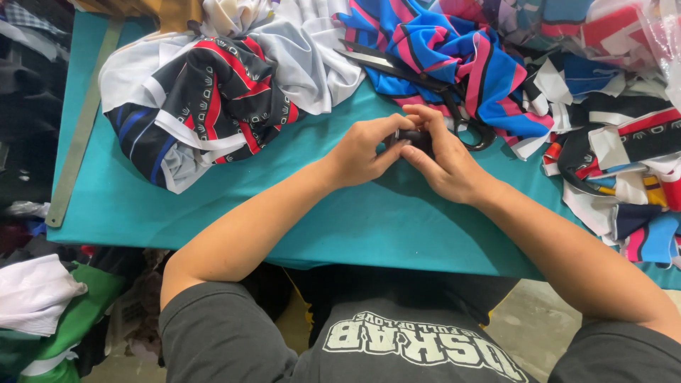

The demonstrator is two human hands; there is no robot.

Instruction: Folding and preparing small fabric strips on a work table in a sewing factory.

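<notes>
one table (213, 213), covered in teal cloth, carrying everything. three heaps of printed fabric on it: a black, white and red heap (206, 99) far left, a blue and pink striped heap (440, 50) far middle, a mixed heap of strips (617, 156) on the right. one long metal ruler (81, 128) along the left edge. one pair of black scissors (425, 81) lying on the striped heap, handles just beyond the hands. one small dark object (413, 138) near the table's middle, pinched between both hands, mostly hidden, kind impossible to tell. left hand (362, 150) curled closed around its left side; right hand (443, 159) closed on its right side, fingers bent over the top. best done, by the look of it, with wrists resting on the cloth, thumbs steadying from below, fingertips working slowly, scissors kept clear of the knuckles.
</notes>
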